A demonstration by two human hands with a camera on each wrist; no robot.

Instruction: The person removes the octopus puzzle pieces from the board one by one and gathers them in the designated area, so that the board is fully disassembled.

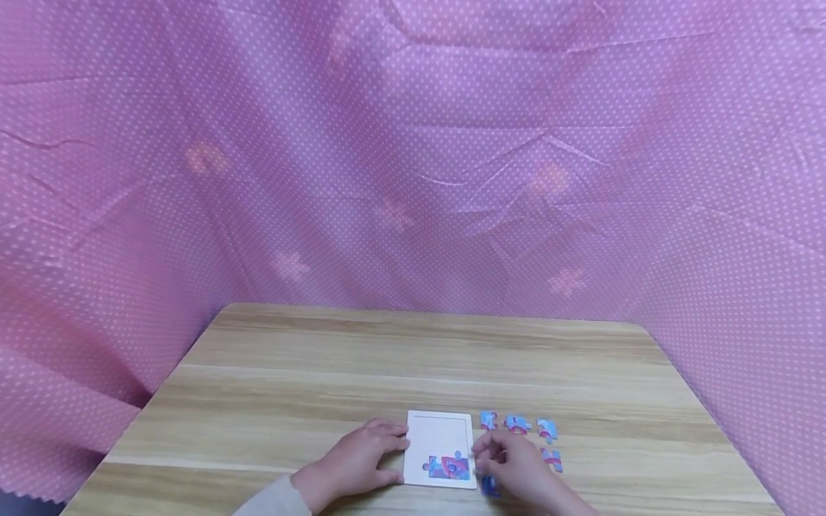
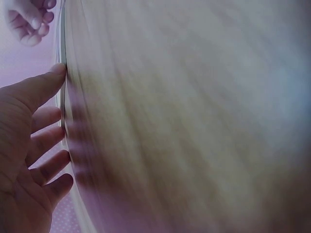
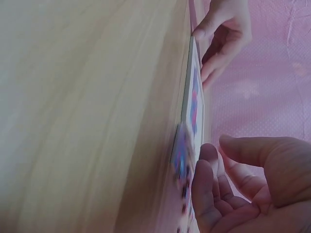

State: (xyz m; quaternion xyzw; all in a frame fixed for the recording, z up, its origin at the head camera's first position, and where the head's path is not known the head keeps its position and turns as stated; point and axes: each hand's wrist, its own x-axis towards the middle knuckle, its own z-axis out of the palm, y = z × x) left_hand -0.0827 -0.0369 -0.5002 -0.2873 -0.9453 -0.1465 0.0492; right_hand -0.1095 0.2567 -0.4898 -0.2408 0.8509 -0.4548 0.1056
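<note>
A white puzzle board point(image 1: 439, 433) with a raised rim lies flat on the table. Joined blue, pink and purple jigsaw pieces point(image 1: 457, 469) sit in its lower right part. My left hand point(image 1: 361, 456) rests at the board's left edge, thumb and fingertips touching it. Beyond the right edge hovers my right hand point(image 1: 516, 466), fingers loosely bent. In the right wrist view its thumb and fingers point(image 3: 203, 187) stand apart with nothing seen between them. A dark blue jigsaw piece point(image 1: 490, 486) lies partly hidden beneath this hand.
To the board's right lie several loose jigsaw pieces: a top row with a left piece point(image 1: 488, 420), a middle piece point(image 1: 517, 424) and a right piece point(image 1: 546, 428), plus another piece point(image 1: 552, 459) below. A pink dotted curtain point(image 1: 413, 179) surrounds the wooden table point(image 1: 290, 373).
</note>
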